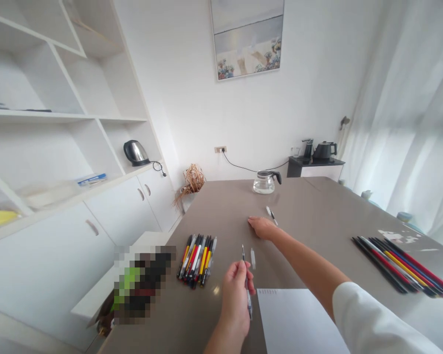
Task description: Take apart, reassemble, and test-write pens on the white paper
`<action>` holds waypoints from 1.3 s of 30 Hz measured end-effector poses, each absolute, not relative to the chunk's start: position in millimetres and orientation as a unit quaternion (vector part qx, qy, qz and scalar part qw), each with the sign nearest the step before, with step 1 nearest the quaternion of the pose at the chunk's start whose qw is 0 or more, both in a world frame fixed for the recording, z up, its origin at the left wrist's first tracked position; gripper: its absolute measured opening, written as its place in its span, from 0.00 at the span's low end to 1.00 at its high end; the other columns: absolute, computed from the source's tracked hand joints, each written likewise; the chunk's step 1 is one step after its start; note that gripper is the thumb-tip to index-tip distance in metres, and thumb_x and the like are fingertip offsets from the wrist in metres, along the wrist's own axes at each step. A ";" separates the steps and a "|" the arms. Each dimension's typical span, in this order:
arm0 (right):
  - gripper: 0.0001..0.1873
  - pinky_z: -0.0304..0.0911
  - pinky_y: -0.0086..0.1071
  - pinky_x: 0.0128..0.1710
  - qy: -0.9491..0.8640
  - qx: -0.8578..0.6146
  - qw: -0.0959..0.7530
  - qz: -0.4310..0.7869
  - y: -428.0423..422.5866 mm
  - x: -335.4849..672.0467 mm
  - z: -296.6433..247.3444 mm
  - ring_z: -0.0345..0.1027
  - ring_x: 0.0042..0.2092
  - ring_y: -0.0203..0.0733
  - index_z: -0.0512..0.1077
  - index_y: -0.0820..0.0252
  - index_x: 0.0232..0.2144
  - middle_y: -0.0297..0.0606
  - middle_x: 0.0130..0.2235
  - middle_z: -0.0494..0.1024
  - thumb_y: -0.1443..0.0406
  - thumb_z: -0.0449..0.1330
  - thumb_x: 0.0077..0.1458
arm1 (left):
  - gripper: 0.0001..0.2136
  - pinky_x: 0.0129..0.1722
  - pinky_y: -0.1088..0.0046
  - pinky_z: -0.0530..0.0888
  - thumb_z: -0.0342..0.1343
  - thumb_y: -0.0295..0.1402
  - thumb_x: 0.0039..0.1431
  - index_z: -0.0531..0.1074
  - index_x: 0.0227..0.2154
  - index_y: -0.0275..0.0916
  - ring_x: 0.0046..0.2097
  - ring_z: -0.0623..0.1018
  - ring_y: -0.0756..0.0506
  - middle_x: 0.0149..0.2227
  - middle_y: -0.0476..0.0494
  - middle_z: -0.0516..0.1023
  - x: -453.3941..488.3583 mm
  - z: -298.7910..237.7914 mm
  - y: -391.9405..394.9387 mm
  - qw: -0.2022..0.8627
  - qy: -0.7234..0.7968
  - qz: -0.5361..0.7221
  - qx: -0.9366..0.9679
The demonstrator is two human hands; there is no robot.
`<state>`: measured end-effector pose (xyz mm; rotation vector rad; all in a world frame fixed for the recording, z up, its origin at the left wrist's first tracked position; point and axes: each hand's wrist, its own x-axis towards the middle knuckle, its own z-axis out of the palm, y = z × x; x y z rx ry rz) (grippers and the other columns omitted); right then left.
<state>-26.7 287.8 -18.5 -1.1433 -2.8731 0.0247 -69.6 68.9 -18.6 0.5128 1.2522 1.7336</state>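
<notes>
My left hand [238, 290] is closed around a clear-barrelled pen [248, 295], held nearly upright with its thin point at the top. Just right of that pen, a clear pen cap [253, 258] lies on the table. Farther off, my right hand [262, 227] rests palm down on the tabletop, fingers stretched to the left; anything under it is hidden. Beyond its wrist are a pen [273, 216] and a small whitish cap-like piece [268, 210]. White paper [299, 319] lies below my right forearm.
A bundle of mixed pens [197, 260] lies on the brown table [221, 206] at left. Several long coloured pencils [402, 265] lie at right. A glass pot [265, 183] stands at the far edge. A pixelated patch [143, 285] covers something beside the table's left edge.
</notes>
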 end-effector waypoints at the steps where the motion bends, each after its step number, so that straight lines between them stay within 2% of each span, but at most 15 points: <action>1: 0.15 0.60 0.39 0.41 -0.927 -0.374 0.021 0.009 289.1 -28.5 -18.7 0.62 0.43 0.40 0.62 0.60 0.45 0.41 0.47 0.65 0.63 0.49 0.54 | 0.12 0.18 0.81 0.59 0.51 0.40 0.50 0.66 0.27 0.34 0.19 0.62 0.56 0.20 0.52 0.63 -69.6 -18.0 68.9 0.456 0.505 0.703 0.207; 12: 0.15 0.62 0.39 0.39 -0.881 -0.467 -0.002 0.083 262.4 -10.0 -29.5 0.63 0.41 0.39 0.62 0.63 0.44 0.41 0.45 0.66 0.63 0.50 0.54 | 0.13 0.19 0.80 0.60 0.53 0.42 0.48 0.67 0.27 0.36 0.20 0.63 0.56 0.21 0.52 0.64 -69.5 -18.6 68.4 0.474 0.488 0.702 0.212; 15: 0.10 0.61 0.33 0.35 -0.867 -0.480 0.006 0.132 241.1 6.9 -30.1 0.65 0.37 0.39 0.68 0.65 0.36 0.40 0.37 0.71 0.66 0.53 0.51 | 0.12 0.19 0.80 0.60 0.52 0.42 0.49 0.67 0.28 0.36 0.20 0.63 0.56 0.21 0.52 0.64 -68.5 -19.3 67.3 0.475 0.488 0.699 0.219; 18: 0.05 0.57 0.26 0.28 -0.855 -0.485 0.039 0.178 220.1 19.4 -30.4 0.66 0.31 0.37 0.72 0.65 0.25 0.40 0.27 0.73 0.71 0.55 0.44 | 0.12 0.19 0.80 0.60 0.51 0.41 0.49 0.67 0.28 0.35 0.19 0.63 0.56 0.21 0.52 0.64 -66.9 -20.6 65.9 0.478 0.490 0.691 0.232; 21: 0.06 0.54 0.25 0.25 -0.841 -0.487 0.087 0.218 208.0 26.9 -26.2 0.65 0.28 0.36 0.72 0.64 0.22 0.38 0.25 0.73 0.72 0.55 0.41 | 0.12 0.19 0.80 0.60 0.52 0.41 0.49 0.67 0.28 0.35 0.19 0.63 0.56 0.21 0.52 0.64 -65.3 -21.9 64.7 0.481 0.492 0.683 0.244; 24: 0.08 0.54 0.24 0.24 -0.824 -0.483 0.140 0.261 201.3 34.6 -14.6 0.63 0.27 0.34 0.72 0.64 0.23 0.37 0.24 0.73 0.68 0.53 0.44 | 0.13 0.19 0.80 0.60 0.53 0.41 0.48 0.67 0.28 0.35 0.19 0.63 0.56 0.21 0.52 0.65 -63.8 -22.3 64.2 0.481 0.496 0.677 0.255; 28: 0.18 0.55 0.23 0.22 -0.806 -0.442 0.197 0.341 180.1 46.4 2.5 0.61 0.24 0.31 0.71 0.62 0.31 0.35 0.27 0.73 0.58 0.46 0.51 | 0.13 0.18 0.80 0.59 0.53 0.42 0.47 0.67 0.27 0.35 0.18 0.63 0.56 0.21 0.52 0.65 -59.9 -19.7 62.7 0.489 0.501 0.661 0.268; 33: 0.14 0.52 0.23 0.19 -0.708 -0.326 0.255 0.572 141.6 49.4 3.6 0.54 0.20 0.28 0.69 0.64 0.24 0.32 0.21 0.68 0.57 0.55 0.45 | 0.13 0.18 0.80 0.58 0.53 0.42 0.47 0.66 0.23 0.36 0.18 0.63 0.56 0.20 0.52 0.65 -53.7 -14.6 59.1 0.505 0.496 0.643 0.292; 36: 0.13 0.51 0.23 0.17 -0.670 -0.336 0.280 0.600 136.0 47.2 1.7 0.52 0.19 0.27 0.66 0.64 0.20 0.31 0.19 0.66 0.58 0.56 0.43 | 0.13 0.18 0.80 0.59 0.54 0.43 0.46 0.66 0.24 0.36 0.19 0.63 0.56 0.20 0.51 0.65 -52.0 -14.3 58.3 0.511 0.497 0.635 0.297; 39: 0.14 0.53 0.23 0.18 -0.666 -0.394 0.313 0.550 156.5 50.7 9.0 0.54 0.19 0.28 0.65 0.63 0.23 0.33 0.20 0.66 0.56 0.53 0.45 | 0.14 0.18 0.80 0.59 0.54 0.43 0.46 0.67 0.25 0.35 0.18 0.63 0.55 0.20 0.51 0.65 -51.0 -16.5 58.4 0.524 0.497 0.620 0.308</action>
